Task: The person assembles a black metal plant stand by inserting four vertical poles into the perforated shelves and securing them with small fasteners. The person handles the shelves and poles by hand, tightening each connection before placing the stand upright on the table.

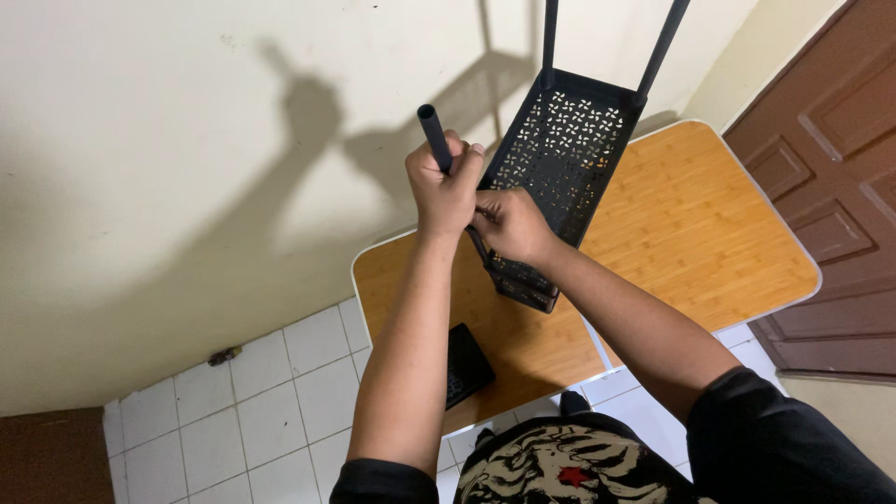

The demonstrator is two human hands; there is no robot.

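Note:
My left hand (pixel 444 187) is shut around a black metal tube (pixel 433 133) that stands upright, its open top end above my fist. My right hand (pixel 511 224) pinches at the near corner of a black perforated metal tray (pixel 566 154), right where the tube meets it. The tray rests on a wooden table with a white rim (pixel 691 224). Two more black tubes (pixel 665 42) rise from the tray's far corners out of the top of the view.
A flat black perforated panel (pixel 464 364) lies at the table's near left edge, partly behind my left arm. A cream wall stands behind the table, a brown door (pixel 831 159) to the right, white floor tiles (pixel 271 411) below left.

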